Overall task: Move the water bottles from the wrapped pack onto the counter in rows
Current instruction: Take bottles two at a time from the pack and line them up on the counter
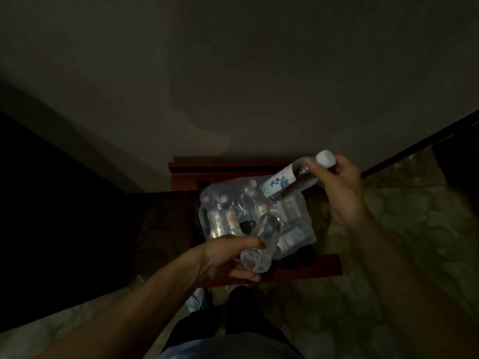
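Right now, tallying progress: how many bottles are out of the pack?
2: one in the left hand, one in the right hand. More remain in the pack, too dim to count.

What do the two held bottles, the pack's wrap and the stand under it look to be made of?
Bottles: clear, glossy plastic, see-through; the right one has a white cap, likely plastic, and a paper-like label. Wrap: thin clear film, crinkled with glints. Stand: probably reddish polished wood, too dim to be sure.
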Tool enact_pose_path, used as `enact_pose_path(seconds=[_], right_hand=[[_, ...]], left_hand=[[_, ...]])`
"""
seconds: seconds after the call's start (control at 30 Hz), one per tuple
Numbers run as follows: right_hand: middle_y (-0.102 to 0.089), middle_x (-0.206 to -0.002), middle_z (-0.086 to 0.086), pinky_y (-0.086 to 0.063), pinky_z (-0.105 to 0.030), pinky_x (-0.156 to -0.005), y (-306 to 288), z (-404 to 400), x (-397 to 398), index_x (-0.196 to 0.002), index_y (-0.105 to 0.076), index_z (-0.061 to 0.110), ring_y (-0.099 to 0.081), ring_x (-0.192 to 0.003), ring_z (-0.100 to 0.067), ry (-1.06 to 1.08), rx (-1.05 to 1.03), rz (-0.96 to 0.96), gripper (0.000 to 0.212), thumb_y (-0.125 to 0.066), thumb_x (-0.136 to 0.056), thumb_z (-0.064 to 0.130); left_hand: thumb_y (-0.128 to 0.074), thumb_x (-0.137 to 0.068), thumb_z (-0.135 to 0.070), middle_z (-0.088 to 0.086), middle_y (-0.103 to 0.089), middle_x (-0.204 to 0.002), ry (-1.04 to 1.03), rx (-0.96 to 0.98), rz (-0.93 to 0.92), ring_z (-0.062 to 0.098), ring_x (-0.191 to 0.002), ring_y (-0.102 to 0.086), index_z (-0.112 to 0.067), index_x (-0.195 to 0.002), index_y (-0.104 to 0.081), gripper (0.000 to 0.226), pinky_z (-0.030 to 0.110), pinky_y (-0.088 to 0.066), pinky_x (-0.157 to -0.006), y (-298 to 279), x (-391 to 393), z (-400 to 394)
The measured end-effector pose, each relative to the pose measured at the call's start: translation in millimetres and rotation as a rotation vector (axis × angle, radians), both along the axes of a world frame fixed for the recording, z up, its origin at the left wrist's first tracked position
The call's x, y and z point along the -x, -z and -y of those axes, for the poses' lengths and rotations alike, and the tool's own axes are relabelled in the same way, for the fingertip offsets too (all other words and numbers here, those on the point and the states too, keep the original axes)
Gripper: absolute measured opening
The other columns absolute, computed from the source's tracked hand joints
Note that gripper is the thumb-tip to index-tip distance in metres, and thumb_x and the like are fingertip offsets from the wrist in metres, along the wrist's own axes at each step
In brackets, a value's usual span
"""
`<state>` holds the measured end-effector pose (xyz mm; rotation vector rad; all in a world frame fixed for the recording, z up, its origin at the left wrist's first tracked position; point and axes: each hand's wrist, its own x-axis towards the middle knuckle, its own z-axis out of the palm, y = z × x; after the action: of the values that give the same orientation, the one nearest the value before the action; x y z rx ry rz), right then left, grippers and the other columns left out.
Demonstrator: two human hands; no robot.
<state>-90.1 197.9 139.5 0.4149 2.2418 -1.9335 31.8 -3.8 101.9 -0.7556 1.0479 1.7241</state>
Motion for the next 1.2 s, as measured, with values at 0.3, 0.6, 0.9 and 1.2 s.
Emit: enact_pose_path(seconds=[0.3, 0.6, 0.9, 1.2], right_hand=[[-0.073, -0.103, -0.001, -0.059, -0.032, -0.078, -73, 48, -5, -0.108, -0.065, 0.019, -0.073, -0.092, -0.017, 0.195, 0.322, -0.158, 0.022, -0.067, -0.090, 0.031], [-0.069, -0.099, -0.008, -0.059, -0.039, -0.077, -141, 62, -1, -0.108, -0.060, 0.014, -0.069, -0.085, -0.020, 0.249, 0.567, -0.208, 0.029, -0.062, -0.093, 0.038], [-0.070, -0.081, -0.010, -0.060, -0.036, -0.062, -182, 104, -14, -0.111, -0.059, 0.008, -0.069, -0.062, -0.022, 0.006, 0.575, -0.074, 0.046, -0.058, -0.092, 0.049], [-0.071, -0.081, -0.008, -0.059, -0.035, -0.061, -245, 200, -45, -0.100, -0.062, 0.013, -0.069, -0.066, -0.021, -0.296, 0.572, -0.320, 0.029, -0.063, -0.091, 0.041]], left_hand=[[-0.062, -0.088, -0.001, 0.022, -0.064, -0.124, 0.049, 0.025, -0.317, 0.031, -0.094, -0.069, -0.005, -0.135, -0.050, 0.049, 0.042, -0.055, -0.095, -40, -23, 30], [-0.080, -0.063, -0.008, 0.018, -0.072, -0.107, -0.069, 0.107, -0.580, 0.030, -0.102, -0.069, -0.005, -0.124, -0.057, 0.065, 0.044, -0.052, -0.100, -71, -48, 46], [-0.063, -0.052, -0.003, 0.022, -0.059, -0.108, -0.426, 0.123, -0.766, 0.035, -0.098, -0.055, -0.008, -0.113, -0.064, 0.061, 0.045, -0.048, -0.086, -128, -50, 70], [-0.081, -0.067, -0.024, 0.002, -0.074, -0.098, -0.337, 0.472, -1.058, 0.018, -0.090, -0.072, -0.020, -0.111, -0.065, 0.048, 0.024, -0.057, -0.077, -228, -72, 144]])
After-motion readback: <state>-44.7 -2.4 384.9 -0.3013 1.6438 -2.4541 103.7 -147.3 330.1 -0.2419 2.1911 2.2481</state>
